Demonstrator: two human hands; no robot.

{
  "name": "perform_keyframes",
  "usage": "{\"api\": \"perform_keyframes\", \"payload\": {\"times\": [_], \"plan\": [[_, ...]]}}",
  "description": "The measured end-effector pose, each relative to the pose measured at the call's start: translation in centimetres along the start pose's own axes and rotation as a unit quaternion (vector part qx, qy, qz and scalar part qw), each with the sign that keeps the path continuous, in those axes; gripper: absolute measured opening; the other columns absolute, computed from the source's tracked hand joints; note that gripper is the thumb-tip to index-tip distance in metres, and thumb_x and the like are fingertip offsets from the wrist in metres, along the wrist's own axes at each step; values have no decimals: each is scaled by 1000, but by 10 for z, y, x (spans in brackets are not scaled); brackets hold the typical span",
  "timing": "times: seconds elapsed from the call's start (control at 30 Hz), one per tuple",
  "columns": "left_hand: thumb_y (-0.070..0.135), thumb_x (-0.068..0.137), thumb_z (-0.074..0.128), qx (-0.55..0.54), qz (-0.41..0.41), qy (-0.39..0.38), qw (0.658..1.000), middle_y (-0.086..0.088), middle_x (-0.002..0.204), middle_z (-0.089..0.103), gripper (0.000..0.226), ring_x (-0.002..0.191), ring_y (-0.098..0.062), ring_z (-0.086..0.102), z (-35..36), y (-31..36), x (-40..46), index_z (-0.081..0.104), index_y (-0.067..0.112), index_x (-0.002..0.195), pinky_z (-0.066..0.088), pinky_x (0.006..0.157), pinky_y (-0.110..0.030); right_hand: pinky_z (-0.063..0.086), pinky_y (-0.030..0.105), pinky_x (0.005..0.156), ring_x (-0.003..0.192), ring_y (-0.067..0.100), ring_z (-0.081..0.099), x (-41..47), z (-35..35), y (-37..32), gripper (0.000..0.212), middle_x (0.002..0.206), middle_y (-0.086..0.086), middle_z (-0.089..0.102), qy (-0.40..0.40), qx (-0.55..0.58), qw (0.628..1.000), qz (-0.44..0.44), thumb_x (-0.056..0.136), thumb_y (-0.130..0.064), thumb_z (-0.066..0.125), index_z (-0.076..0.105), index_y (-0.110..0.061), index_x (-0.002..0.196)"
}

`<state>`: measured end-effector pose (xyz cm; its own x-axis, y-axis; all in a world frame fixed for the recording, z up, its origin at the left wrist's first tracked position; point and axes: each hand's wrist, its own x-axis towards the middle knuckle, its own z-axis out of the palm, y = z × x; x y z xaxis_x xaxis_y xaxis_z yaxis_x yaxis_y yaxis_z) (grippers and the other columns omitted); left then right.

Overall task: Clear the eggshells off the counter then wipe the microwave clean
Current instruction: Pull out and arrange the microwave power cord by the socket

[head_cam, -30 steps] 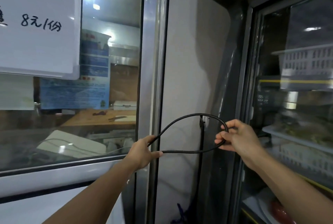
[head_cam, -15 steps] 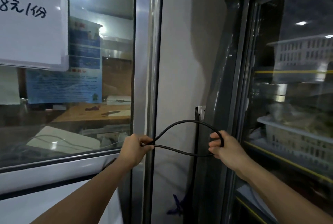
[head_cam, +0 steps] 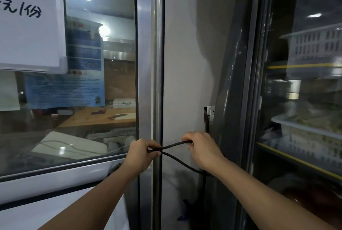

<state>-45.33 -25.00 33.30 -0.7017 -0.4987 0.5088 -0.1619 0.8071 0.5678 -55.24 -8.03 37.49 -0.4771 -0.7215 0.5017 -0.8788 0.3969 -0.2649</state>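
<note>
A black power cable (head_cam: 174, 145) runs between both my hands in front of a grey wall. My left hand (head_cam: 141, 154) pinches it where two strands cross. My right hand (head_cam: 202, 151) grips the other end of the loop. A lower strand sags from my left hand down to below my right wrist. The cable comes from a plug in a white wall socket (head_cam: 209, 112) just above my right hand. No eggshells and no microwave show here.
A metal window frame (head_cam: 157, 81) stands left of the wall, with a glass pane (head_cam: 83, 100) and a white paper sign (head_cam: 29, 20) on it. A glass-door fridge (head_cam: 299, 100) holding white baskets fills the right side.
The wide cable loop has been pulled flatter and lower. My right hand has moved down and left towards my left hand, and the strands now cross at my left fingers.
</note>
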Motion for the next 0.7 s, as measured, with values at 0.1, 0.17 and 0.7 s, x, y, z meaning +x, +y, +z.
{"api": "perform_keyframes", "payload": {"times": [0.1, 0.17, 0.7], "plan": [[17, 81, 71, 12, -12, -1, 1000, 14, 89, 64, 20, 66, 7, 50, 1, -9, 2, 73, 23, 100, 40, 73, -12, 42, 17, 81, 97, 15, 60, 1, 8, 3, 28, 107, 5, 68, 29, 84, 996, 29, 92, -3, 49, 69, -13, 109], [18, 81, 71, 27, -25, -2, 999, 12, 91, 64, 22, 66, 5, 49, 1, -18, 3, 72, 23, 103, 40, 73, -15, 35, 9, 69, 86, 10, 58, 0, 11, 9, 25, 98, 2, 69, 43, 128, 990, 44, 91, -4, 52, 70, -13, 104], [16, 85, 67, 100, -61, -54, 992, 1, 99, 69, 19, 85, -8, 58, 10, -63, 11, 72, 16, 103, 41, 78, -15, 38, 32, 102, 123, 25, 45, -2, 85, 52, 50, 135, 10, 45, 31, 45, 994, 90, 89, -2, 48, 43, -15, 137]]}}
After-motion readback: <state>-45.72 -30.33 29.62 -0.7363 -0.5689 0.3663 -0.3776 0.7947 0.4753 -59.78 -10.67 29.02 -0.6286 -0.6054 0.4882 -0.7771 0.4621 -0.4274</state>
